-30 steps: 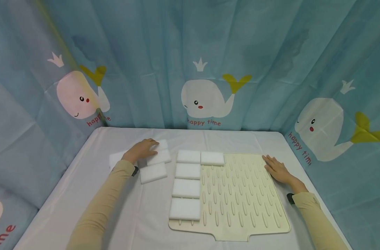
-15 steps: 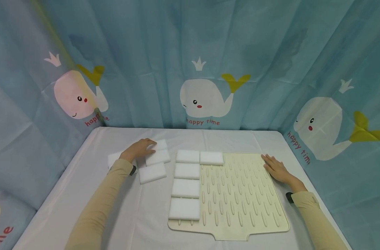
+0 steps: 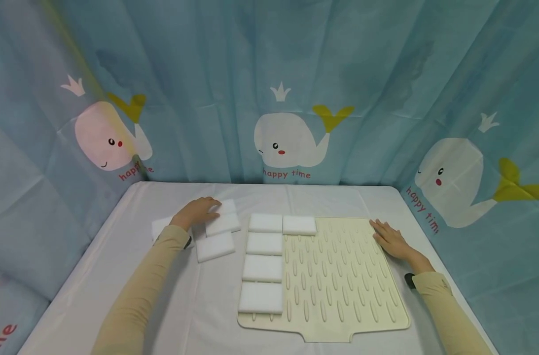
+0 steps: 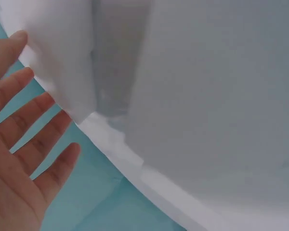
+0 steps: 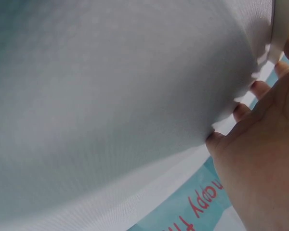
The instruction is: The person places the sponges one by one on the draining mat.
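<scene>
Five white blocks [image 3: 262, 268] are set on the cream mat [image 3: 340, 296], four in a column along its left side and one beside the farthest. By their look, they can be judged light, soft and spongy, easily dented but hardly slippery; each is probably best taken by two opposite edges with a gentle pinch. More are strewn on the cloth-covered table [image 3: 207, 315], left of the mat. There, the far loose block [image 3: 225, 224] is reached from its left side by the left hand [image 3: 194, 212], whose fingers are extended and spread, not wrapped around it; whether it is pressed cannot be told. Just nearer, another loose block [image 3: 216, 246] is placed, and one more [image 3: 160, 227] is partly hidden by the left arm [image 3: 136, 291]. By the right hand [image 3: 391, 241], relaxed, nearly straight fingers are rested at the mat's far right corner.
</scene>
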`<state>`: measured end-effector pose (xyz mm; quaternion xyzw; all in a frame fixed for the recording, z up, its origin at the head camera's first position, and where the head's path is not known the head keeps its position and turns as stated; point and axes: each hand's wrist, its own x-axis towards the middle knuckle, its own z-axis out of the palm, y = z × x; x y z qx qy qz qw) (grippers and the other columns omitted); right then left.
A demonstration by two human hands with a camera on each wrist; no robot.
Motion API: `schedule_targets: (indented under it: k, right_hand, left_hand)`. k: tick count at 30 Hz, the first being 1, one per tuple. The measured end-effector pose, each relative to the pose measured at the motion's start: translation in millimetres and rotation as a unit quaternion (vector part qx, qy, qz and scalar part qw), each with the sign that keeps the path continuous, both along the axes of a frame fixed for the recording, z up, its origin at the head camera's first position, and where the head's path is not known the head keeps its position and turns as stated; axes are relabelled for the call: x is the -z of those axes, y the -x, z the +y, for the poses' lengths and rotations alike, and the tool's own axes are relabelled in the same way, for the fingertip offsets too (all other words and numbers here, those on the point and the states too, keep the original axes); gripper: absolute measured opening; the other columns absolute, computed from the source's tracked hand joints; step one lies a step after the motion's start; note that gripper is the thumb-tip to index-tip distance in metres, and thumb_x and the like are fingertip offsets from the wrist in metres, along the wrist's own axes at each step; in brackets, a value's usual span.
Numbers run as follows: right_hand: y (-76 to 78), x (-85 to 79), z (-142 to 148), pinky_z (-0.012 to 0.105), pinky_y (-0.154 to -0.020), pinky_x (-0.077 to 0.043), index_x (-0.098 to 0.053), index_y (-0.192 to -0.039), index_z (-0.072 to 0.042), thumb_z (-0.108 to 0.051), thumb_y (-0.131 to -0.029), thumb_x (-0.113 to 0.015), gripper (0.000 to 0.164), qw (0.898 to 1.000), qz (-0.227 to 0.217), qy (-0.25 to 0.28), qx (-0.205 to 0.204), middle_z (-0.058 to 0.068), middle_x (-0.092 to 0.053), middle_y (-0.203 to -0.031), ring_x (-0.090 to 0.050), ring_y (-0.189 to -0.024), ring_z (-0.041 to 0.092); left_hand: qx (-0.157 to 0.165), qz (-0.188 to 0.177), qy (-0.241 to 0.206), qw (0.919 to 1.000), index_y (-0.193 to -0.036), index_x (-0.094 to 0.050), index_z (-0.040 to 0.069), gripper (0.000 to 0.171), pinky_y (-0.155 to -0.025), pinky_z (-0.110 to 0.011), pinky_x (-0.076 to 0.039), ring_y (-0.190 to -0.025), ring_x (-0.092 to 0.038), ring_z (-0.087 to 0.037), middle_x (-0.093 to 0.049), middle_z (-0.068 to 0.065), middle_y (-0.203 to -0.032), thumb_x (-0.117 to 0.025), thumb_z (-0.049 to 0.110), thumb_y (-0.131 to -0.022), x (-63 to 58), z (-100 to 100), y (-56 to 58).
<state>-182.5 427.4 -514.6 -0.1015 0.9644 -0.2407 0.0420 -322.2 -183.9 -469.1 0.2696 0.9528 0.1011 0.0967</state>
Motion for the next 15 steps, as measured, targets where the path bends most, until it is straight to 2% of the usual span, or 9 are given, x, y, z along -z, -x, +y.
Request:
schedule_targets:
  k: [5, 15]
  right_hand:
    - [-0.6, 0.4, 0.1, 0.075, -0.096, -0.002, -0.024, -0.145, 0.001, -0.025, -0.1, -0.038, 0.053, 1.0, 0.001, 0.002, -0.003, 0.031, -0.017, -0.147, -0.008, -0.132, 0.056]
    - [-1.1, -1.4, -0.1, 0.074, -0.097, 0.0, -0.023, -0.145, -0.001, -0.027, -0.1, -0.037, 0.054, 1.0, -0.002, 0.005, 0.0, 0.03, -0.016, -0.148, -0.007, -0.133, 0.055]
  left_hand:
    - [0.008, 0.026, 0.015, 0.9995, -0.129, -0.053, 0.008, 0.047, -0.099, -0.05, -0.038, -0.119, -0.048, -0.037, -0.051, -0.018, -0.13, -0.06, 0.033, -0.09, 4.7, -0.4, 3.8]
    - [-0.008, 0.098, -0.011, 0.9951, -0.123, -0.057, 0.007, 0.046, -0.086, -0.052, -0.046, -0.106, -0.055, -0.038, -0.057, -0.019, -0.12, -0.061, 0.035, -0.087, 3.5, 0.4, 5.1]
